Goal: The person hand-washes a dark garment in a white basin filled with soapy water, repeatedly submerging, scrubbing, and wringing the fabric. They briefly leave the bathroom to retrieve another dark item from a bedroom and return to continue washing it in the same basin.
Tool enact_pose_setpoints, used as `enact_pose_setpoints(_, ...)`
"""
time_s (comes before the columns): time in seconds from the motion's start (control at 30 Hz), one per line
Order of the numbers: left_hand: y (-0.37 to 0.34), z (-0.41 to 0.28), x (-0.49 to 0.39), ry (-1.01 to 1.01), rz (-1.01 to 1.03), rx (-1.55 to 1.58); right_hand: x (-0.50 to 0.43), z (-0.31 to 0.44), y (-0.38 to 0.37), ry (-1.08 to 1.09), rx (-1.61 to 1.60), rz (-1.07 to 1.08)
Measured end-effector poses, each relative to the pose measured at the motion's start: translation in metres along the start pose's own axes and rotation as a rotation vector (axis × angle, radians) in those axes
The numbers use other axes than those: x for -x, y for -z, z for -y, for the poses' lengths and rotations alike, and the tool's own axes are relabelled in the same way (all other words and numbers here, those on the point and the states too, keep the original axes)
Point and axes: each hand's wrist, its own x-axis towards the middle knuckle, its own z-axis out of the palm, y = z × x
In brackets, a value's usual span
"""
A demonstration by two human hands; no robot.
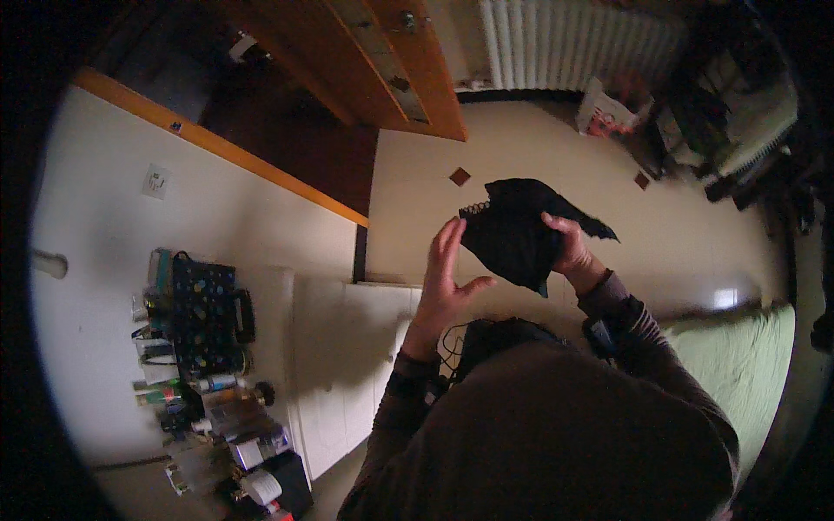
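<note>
A black piece of cloth (511, 238), perhaps a small garment, is held up in front of me above the floor. Lace-like or coiled trim (474, 209) shows along its upper left edge. My right hand (572, 251) grips the cloth at its right side, thumb on top and the other fingers hidden. A pointed corner trails off to the upper right. My left hand (448, 277) is spread at the cloth's left edge, thumb apart from the fingers. Its fingertips reach the trim; whether they touch it is unclear.
A white cabinet (345, 371) stands at my left, its top crowded with bottles, boxes and a dark patterned bag (205, 312). Ahead is an open wooden door (417, 78). A radiator (573, 45) and a paper bag (609, 111) are farther right. A green-covered bed (736, 365) lies at right.
</note>
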Motion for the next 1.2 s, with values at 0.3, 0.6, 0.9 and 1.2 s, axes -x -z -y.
enact_pose_setpoints(0.3, 0.124, 0.123, -0.218, -0.106, -0.157, 0.37, -0.188, 0.036, -0.057, 0.137, 0.376, 0.067)
enact_pose_setpoints(0.6, 0.338, 0.111, -0.344, -0.807, -0.563, 0.329, -0.391, 0.083, -0.087, 0.002, 0.504, -0.16)
enact_pose_setpoints(0.9, 0.457, 0.244, -0.515, -0.849, -0.615, 0.202, -0.7, 0.128, -0.118, -0.227, 0.569, 0.01)
enact_pose_setpoints(1.2, 0.603, 0.424, -0.591, -0.712, -0.671, 0.13, -0.978, 0.086, -0.199, -0.417, 0.717, 0.14)
